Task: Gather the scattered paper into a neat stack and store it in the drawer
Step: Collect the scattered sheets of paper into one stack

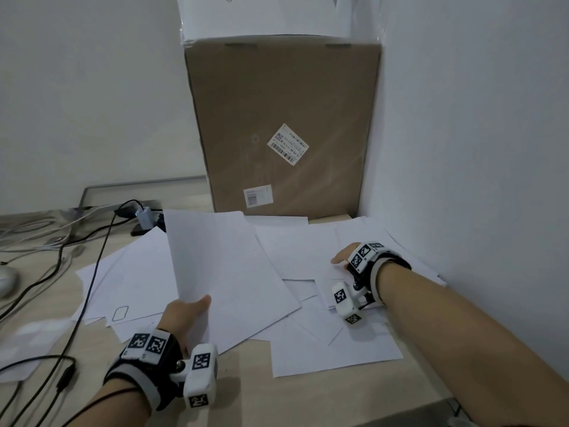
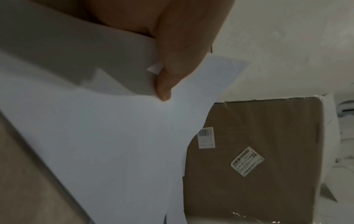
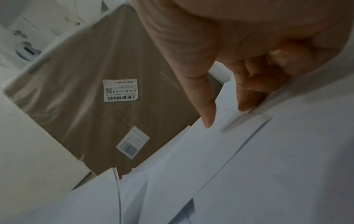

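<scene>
Far out to the left of the left hand (image 1: 184, 318), a tangle of black and white cables (image 1: 61, 241) crosses the wooden desk (image 1: 240, 396), running back to a small grey adapter (image 1: 144, 217) that lies beyond that hand's fingers. A rounded silver object at the far left edge is too cut off to identify.

The left hand pinches the near edge of a white sheet (image 1: 221, 266), thumb (image 2: 164, 84) on top and fingers hidden beneath; the sheet is lifted off the pile and tilts up away from the hand. Under and around it, the scattered paper (image 1: 323, 340) lies in loose overlapping layers on the desk, spreading from left of the left hand to past the right one.

Between the two hands and further back, a large brown cardboard box (image 1: 283, 127) stands upright against the wall, with two barcode labels (image 1: 288, 144) on its front and a white package on top.

The right hand (image 1: 345, 257) reaches down onto the sheets near the right-hand wall. In the right wrist view its fingers (image 3: 203, 98) are bent downward, tips touching the paper, one fingertip at a raised sheet edge; whether it actually grips a sheet cannot be told. The hands are well apart.
</scene>
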`<state>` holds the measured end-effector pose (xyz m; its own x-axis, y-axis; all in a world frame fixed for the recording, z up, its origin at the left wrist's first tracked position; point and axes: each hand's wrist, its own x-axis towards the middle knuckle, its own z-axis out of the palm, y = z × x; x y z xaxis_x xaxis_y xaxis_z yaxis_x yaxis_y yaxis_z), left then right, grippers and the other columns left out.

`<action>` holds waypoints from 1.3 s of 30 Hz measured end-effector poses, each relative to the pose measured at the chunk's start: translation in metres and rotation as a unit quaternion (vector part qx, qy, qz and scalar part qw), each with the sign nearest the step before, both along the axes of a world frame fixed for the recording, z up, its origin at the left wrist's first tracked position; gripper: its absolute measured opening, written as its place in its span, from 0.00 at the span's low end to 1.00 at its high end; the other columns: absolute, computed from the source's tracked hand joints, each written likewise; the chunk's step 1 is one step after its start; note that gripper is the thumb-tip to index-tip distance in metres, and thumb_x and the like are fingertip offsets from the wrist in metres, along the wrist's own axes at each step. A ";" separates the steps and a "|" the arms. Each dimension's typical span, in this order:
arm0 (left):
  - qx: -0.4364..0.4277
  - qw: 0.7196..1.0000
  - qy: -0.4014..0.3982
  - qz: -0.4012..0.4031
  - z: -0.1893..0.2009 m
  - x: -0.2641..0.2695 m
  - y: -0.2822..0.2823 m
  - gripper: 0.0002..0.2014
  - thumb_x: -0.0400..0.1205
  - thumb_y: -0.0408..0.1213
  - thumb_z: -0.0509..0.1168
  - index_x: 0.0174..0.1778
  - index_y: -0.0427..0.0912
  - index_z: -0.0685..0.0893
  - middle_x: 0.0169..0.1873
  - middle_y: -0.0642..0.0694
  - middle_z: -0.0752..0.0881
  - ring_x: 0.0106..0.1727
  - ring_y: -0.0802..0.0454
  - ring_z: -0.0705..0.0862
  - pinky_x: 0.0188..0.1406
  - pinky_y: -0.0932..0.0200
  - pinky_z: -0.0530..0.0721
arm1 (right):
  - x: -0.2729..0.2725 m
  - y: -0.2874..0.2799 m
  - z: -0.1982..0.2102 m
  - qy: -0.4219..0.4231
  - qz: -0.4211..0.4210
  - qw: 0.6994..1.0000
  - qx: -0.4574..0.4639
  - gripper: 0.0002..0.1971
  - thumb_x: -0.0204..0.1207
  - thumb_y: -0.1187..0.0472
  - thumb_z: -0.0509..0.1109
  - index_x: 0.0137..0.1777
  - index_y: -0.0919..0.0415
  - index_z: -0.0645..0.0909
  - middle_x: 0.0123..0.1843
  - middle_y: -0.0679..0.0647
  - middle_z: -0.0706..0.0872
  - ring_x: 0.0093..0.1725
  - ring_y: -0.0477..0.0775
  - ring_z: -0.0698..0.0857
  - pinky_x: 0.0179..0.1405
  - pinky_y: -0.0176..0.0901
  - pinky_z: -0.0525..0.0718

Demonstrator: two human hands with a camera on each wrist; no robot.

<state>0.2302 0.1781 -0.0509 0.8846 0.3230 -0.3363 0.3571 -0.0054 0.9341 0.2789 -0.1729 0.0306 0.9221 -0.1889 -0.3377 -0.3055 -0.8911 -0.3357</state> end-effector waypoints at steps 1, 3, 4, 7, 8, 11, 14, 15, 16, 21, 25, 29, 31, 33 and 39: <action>0.005 1.000 0.002 0.001 -0.001 0.001 0.000 0.21 0.79 0.38 0.72 0.59 0.24 0.78 0.43 0.34 0.82 0.45 0.36 0.80 0.48 0.45 0.78 | 0.000 0.003 0.001 0.001 0.009 1.000 -0.004 0.30 0.69 0.52 0.75 0.73 0.50 0.75 0.73 0.52 0.77 0.70 0.59 0.78 0.71 0.51 0.76; 0.017 1.000 0.008 -0.002 -0.003 0.001 -0.001 0.22 0.78 0.38 0.72 0.60 0.23 0.79 0.43 0.33 0.83 0.45 0.36 0.81 0.49 0.43 0.79 | 0.000 0.010 0.002 0.003 0.011 0.999 -0.033 0.25 0.72 0.47 0.74 0.68 0.55 0.81 0.68 0.56 0.82 0.66 0.59 0.82 0.69 0.48 0.78; 0.018 1.000 0.009 -0.005 -0.003 0.001 -0.001 0.22 0.79 0.38 0.72 0.59 0.23 0.79 0.42 0.34 0.83 0.45 0.36 0.81 0.48 0.43 0.79 | 0.003 0.014 0.000 0.007 0.016 0.998 -0.054 0.25 0.71 0.44 0.73 0.65 0.56 0.83 0.65 0.56 0.85 0.62 0.57 0.84 0.66 0.48 0.80; 0.021 1.000 0.012 -0.009 -0.003 0.002 0.000 0.21 0.79 0.38 0.72 0.59 0.24 0.78 0.40 0.35 0.82 0.43 0.37 0.80 0.47 0.45 0.79 | 0.003 0.020 -0.002 -0.001 0.047 0.997 -0.060 0.22 0.76 0.54 0.72 0.66 0.64 0.81 0.68 0.62 0.82 0.64 0.60 0.82 0.63 0.49 0.79; 0.020 1.000 0.010 -0.009 -0.002 0.002 0.000 0.21 0.79 0.38 0.72 0.59 0.25 0.78 0.40 0.35 0.82 0.43 0.37 0.80 0.47 0.45 0.79 | 0.003 0.023 -0.005 -0.006 0.055 0.997 -0.059 0.22 0.77 0.57 0.70 0.68 0.66 0.78 0.70 0.64 0.79 0.69 0.63 0.79 0.66 0.52 0.76; 0.020 1.000 0.006 -0.006 -0.002 0.002 0.001 0.23 0.78 0.39 0.73 0.60 0.24 0.79 0.45 0.33 0.83 0.46 0.35 0.81 0.51 0.42 0.80 | 0.001 0.028 -0.005 -0.014 0.062 0.995 -0.079 0.22 0.78 0.60 0.68 0.70 0.68 0.76 0.72 0.65 0.77 0.73 0.66 0.75 0.70 0.56 0.73; 0.019 1.000 0.008 -0.011 0.001 -0.001 0.000 0.21 0.79 0.39 0.72 0.59 0.25 0.79 0.44 0.33 0.83 0.44 0.37 0.81 0.49 0.44 0.80 | 0.002 0.031 -0.003 -0.012 0.052 0.996 -0.071 0.22 0.78 0.59 0.69 0.70 0.67 0.77 0.72 0.65 0.78 0.72 0.65 0.76 0.69 0.55 0.73; 0.014 1.000 0.008 -0.012 0.003 -0.002 -0.001 0.19 0.79 0.38 0.72 0.57 0.26 0.79 0.42 0.34 0.83 0.43 0.38 0.81 0.48 0.46 0.80 | 0.001 0.032 -0.001 -0.015 0.056 0.996 -0.065 0.22 0.77 0.58 0.69 0.69 0.67 0.77 0.72 0.65 0.78 0.72 0.65 0.76 0.70 0.55 0.74; 0.008 1.000 0.009 -0.012 0.004 -0.004 -0.001 0.18 0.80 0.37 0.71 0.56 0.26 0.79 0.42 0.34 0.83 0.43 0.38 0.81 0.47 0.46 0.79 | -0.002 0.035 0.000 -0.014 0.058 0.996 -0.064 0.22 0.77 0.58 0.70 0.69 0.67 0.78 0.71 0.64 0.78 0.72 0.65 0.76 0.70 0.55 0.74; 0.020 1.000 0.001 0.013 0.006 -0.007 0.003 0.19 0.79 0.37 0.72 0.58 0.25 0.80 0.47 0.32 0.85 0.48 0.35 0.83 0.56 0.41 0.82 | -0.002 0.054 -0.014 -0.018 0.106 0.967 -0.232 0.16 0.79 0.51 0.63 0.59 0.60 0.85 0.60 0.59 0.86 0.56 0.60 0.85 0.58 0.56 0.84; 0.023 0.999 -0.002 0.028 0.004 -0.005 0.007 0.25 0.77 0.38 0.74 0.61 0.23 0.80 0.54 0.29 0.86 0.55 0.32 0.85 0.62 0.36 0.82 | 0.003 0.051 -0.005 0.021 0.093 0.978 -0.187 0.22 0.76 0.46 0.70 0.62 0.61 0.83 0.63 0.58 0.86 0.62 0.60 0.84 0.61 0.51 0.82; 0.017 0.999 0.001 0.033 0.002 -0.003 0.011 0.24 0.76 0.38 0.74 0.61 0.23 0.80 0.55 0.29 0.86 0.56 0.31 0.85 0.61 0.37 0.83 | 0.010 0.047 -0.009 0.029 0.052 0.979 -0.197 0.28 0.73 0.39 0.70 0.65 0.59 0.80 0.66 0.57 0.84 0.65 0.59 0.83 0.66 0.51 0.80; 0.017 0.999 0.002 0.032 0.003 -0.004 0.010 0.23 0.77 0.38 0.74 0.61 0.24 0.80 0.54 0.29 0.86 0.56 0.31 0.85 0.61 0.37 0.83 | 0.012 0.043 -0.014 0.017 0.036 0.985 -0.168 0.28 0.75 0.40 0.68 0.67 0.60 0.79 0.69 0.58 0.81 0.68 0.58 0.81 0.67 0.48 0.78; 0.024 0.999 0.002 0.030 0.003 -0.003 0.009 0.24 0.76 0.39 0.74 0.60 0.24 0.81 0.54 0.29 0.86 0.55 0.31 0.85 0.61 0.35 0.83 | 0.007 0.042 -0.014 0.000 0.031 0.988 -0.153 0.26 0.79 0.42 0.65 0.69 0.60 0.78 0.71 0.58 0.79 0.70 0.58 0.79 0.68 0.47 0.75; 0.022 0.999 -0.004 0.036 -0.006 0.003 0.015 0.30 0.70 0.43 0.77 0.61 0.25 0.81 0.56 0.30 0.86 0.56 0.32 0.85 0.62 0.34 0.82 | 0.001 0.033 -0.012 -0.028 0.040 0.998 -0.042 0.14 0.77 0.61 0.70 0.61 0.62 0.78 0.63 0.59 0.81 0.58 0.57 0.84 0.44 0.36 0.84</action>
<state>0.2335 0.1932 -0.0572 0.8607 0.4006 -0.3141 0.3514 -0.0212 0.9360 0.2802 -0.1396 0.0182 0.9522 -0.1395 -0.2716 -0.2155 -0.9372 -0.2741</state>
